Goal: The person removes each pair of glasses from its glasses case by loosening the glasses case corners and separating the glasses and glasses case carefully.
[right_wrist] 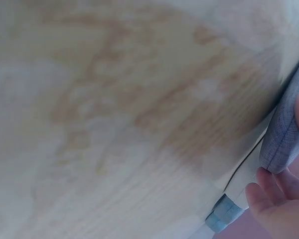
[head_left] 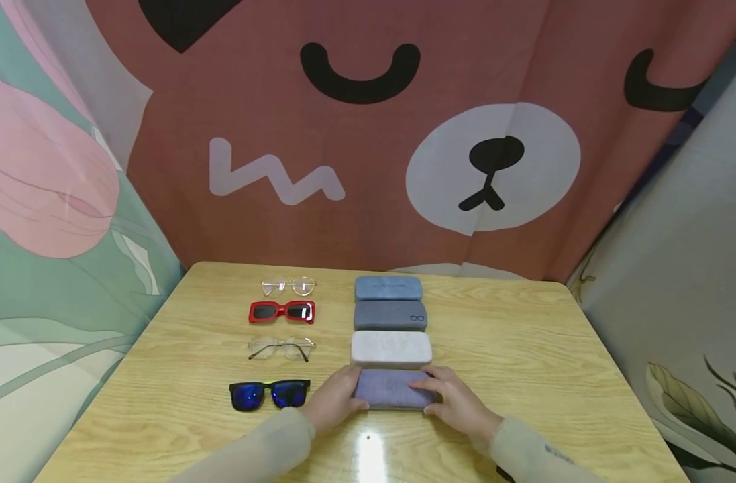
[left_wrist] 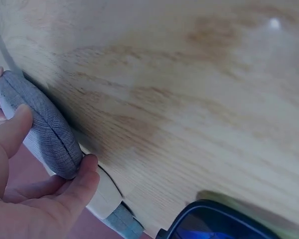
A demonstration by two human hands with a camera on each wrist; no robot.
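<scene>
A purple-grey fabric glasses case (head_left: 386, 390) lies nearest the front in a column of cases on the wooden table. My left hand (head_left: 334, 401) grips its left end, thumb on one side and fingertips on the other, as the left wrist view shows. On the right end, my right hand (head_left: 458, 404) holds the case between thumb and fingers; part of this hand is cut off in the right wrist view. Just behind sits a white glasses case (head_left: 392, 348). Close to my left wrist lie black sunglasses with blue lenses (head_left: 286, 394).
Farther back stand a grey-blue case (head_left: 386, 315) and a lighter blue case (head_left: 388, 288). To the left lie clear glasses with dark temple tips (head_left: 280, 348), red-framed sunglasses (head_left: 281, 311) and thin-framed glasses (head_left: 289, 287). A patterned curtain (head_left: 368, 228) hangs behind the table.
</scene>
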